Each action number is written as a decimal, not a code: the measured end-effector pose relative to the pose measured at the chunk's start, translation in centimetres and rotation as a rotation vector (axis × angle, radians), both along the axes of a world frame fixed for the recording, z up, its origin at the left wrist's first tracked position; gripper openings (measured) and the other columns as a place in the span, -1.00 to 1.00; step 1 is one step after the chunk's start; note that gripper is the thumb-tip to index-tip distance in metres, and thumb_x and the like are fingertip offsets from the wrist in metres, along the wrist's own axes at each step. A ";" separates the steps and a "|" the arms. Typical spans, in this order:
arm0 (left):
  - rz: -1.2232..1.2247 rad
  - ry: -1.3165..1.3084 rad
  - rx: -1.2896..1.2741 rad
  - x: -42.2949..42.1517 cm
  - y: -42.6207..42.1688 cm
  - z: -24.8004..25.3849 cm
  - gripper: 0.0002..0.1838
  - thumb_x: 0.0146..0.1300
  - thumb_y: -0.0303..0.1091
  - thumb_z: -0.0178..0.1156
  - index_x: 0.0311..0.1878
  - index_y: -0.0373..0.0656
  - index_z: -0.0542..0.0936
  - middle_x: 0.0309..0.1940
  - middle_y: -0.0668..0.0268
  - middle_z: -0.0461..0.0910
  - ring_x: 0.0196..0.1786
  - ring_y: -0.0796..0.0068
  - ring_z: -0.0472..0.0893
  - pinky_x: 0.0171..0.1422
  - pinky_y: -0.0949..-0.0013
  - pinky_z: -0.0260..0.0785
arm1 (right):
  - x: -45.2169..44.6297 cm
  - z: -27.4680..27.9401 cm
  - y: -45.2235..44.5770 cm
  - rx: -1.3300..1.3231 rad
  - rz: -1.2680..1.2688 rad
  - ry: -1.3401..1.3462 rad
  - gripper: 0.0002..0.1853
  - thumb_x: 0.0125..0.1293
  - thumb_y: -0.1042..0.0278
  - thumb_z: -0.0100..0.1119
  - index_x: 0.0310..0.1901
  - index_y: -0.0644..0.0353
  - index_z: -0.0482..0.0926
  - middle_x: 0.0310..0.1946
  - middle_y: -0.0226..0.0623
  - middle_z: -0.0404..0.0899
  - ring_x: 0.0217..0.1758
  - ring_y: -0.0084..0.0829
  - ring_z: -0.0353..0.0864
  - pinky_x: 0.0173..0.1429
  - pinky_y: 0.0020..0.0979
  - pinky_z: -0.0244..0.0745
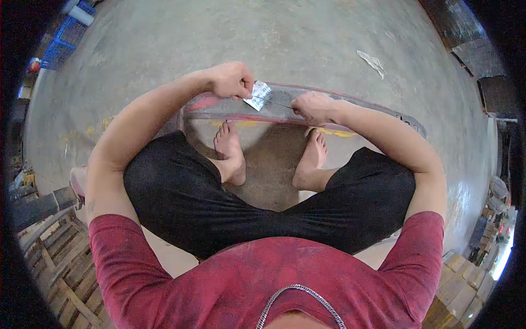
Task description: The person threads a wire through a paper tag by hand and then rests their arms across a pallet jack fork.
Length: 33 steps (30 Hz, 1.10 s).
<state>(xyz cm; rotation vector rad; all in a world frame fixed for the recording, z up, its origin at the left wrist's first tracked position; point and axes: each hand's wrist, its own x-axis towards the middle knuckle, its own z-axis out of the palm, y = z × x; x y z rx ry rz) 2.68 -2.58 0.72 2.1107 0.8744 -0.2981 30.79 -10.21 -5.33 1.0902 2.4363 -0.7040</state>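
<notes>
A thin dark rod (pixel 280 103) spans the gap between my hands, looking like a wire or a slim tool shaft. My left hand (pixel 233 80) is closed, its fingertips pinched at the rod's left end beside a shiny silver packet (pixel 261 91). Whether those fingers also touch the packet is unclear. Curled around the rod's right end is my right hand (pixel 314 107), which hides any handle. The printed packet lies under the rod, over a long grey panel (pixel 350 109) with reddish edges that rests on the floor in front of my feet.
A crumpled pale scrap (pixel 372 63) lies on the concrete floor (pixel 307 38) ahead. Blue crates (pixel 64 41) stand far left. A wooden pallet (pixel 66 268) is at the lower left, and cardboard boxes (pixel 463 282) are at the lower right. My bare feet (pixel 229 151) flank the panel's near side.
</notes>
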 end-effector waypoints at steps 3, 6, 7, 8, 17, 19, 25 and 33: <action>-0.008 0.008 -0.011 0.1 0.1 -0.2 -0.82 0.20 -0.29 0.40 -0.29 -0.23 0.73 -0.50 0.33 0.69 -0.43 0.56 0.62 -0.32 0.34 0.46 | 0.2 -0.2 -0.1 0.002 0.004 0.006 -0.80 0.22 0.39 0.22 -0.14 0.25 0.67 -0.19 0.09 0.71 -0.02 0.13 0.71 0.00 0.03 0.60; -0.002 -0.016 -0.008 0.1 -0.1 -0.2 -0.84 0.16 -0.31 0.39 -0.34 -0.21 0.74 -0.52 0.30 0.72 -0.45 0.54 0.67 -0.29 0.32 0.47 | 0.3 -0.5 -0.2 0.006 0.008 0.006 -0.79 0.22 0.39 0.20 -0.13 0.24 0.63 -0.23 0.07 0.70 -0.05 0.13 0.71 -0.03 0.03 0.57; 0.024 -0.010 -0.029 0.1 -0.1 0.0 -0.85 0.15 -0.32 0.38 -0.33 -0.22 0.74 -0.52 0.30 0.72 -0.44 0.54 0.67 -0.29 0.32 0.47 | 0.2 -0.3 -0.3 0.006 0.002 -0.003 -0.79 0.22 0.39 0.20 -0.12 0.24 0.63 -0.23 0.07 0.70 -0.05 0.13 0.71 -0.03 0.03 0.57; 0.049 -0.003 -0.050 0.2 -0.2 0.1 -0.85 0.15 -0.33 0.38 -0.33 -0.22 0.74 -0.52 0.31 0.72 -0.44 0.54 0.68 -0.29 0.33 0.47 | 0.2 -0.2 -0.3 0.005 0.001 -0.002 -0.79 0.22 0.39 0.20 -0.12 0.24 0.63 -0.23 0.07 0.70 -0.05 0.13 0.71 -0.03 0.03 0.57; 0.006 -0.018 -0.039 0.7 0.2 -0.7 -0.89 0.13 -0.40 0.33 -0.31 -0.22 0.74 -0.51 0.32 0.71 -0.45 0.56 0.66 -0.33 0.36 0.46 | 0.9 0.0 -0.4 0.004 0.032 -0.041 -0.78 0.23 0.40 0.22 -0.10 0.23 0.64 -0.23 0.07 0.70 -0.06 0.13 0.71 -0.03 0.03 0.57; 0.008 -0.025 -0.042 0.8 0.1 -0.5 -0.89 0.13 -0.41 0.33 -0.31 -0.22 0.74 -0.52 0.32 0.71 -0.45 0.56 0.66 -0.33 0.36 0.46 | 1.2 -0.6 -0.3 0.018 0.040 -0.007 -0.80 0.23 0.39 0.24 -0.12 0.23 0.65 -0.23 0.06 0.70 -0.07 0.12 0.71 -0.04 0.03 0.56; 0.000 -0.012 -0.050 1.0 0.0 -0.4 -0.87 0.16 -0.41 0.32 -0.27 -0.26 0.73 -0.49 0.30 0.71 -0.42 0.54 0.66 -0.32 0.34 0.48 | 1.5 -1.1 -0.6 0.030 0.034 0.024 -0.80 0.23 0.38 0.22 -0.14 0.23 0.65 -0.24 0.06 0.70 -0.07 0.12 0.70 -0.03 0.02 0.55; -0.023 0.031 -0.072 0.8 -0.3 -0.4 -0.85 0.20 -0.42 0.32 -0.20 -0.27 0.73 -0.45 0.31 0.71 -0.39 0.54 0.67 -0.31 0.35 0.50 | 1.1 -0.5 -1.2 0.003 0.000 -0.006 -0.81 0.23 0.39 0.18 -0.15 0.22 0.66 -0.24 0.06 0.70 -0.06 0.14 0.70 -0.04 0.03 0.55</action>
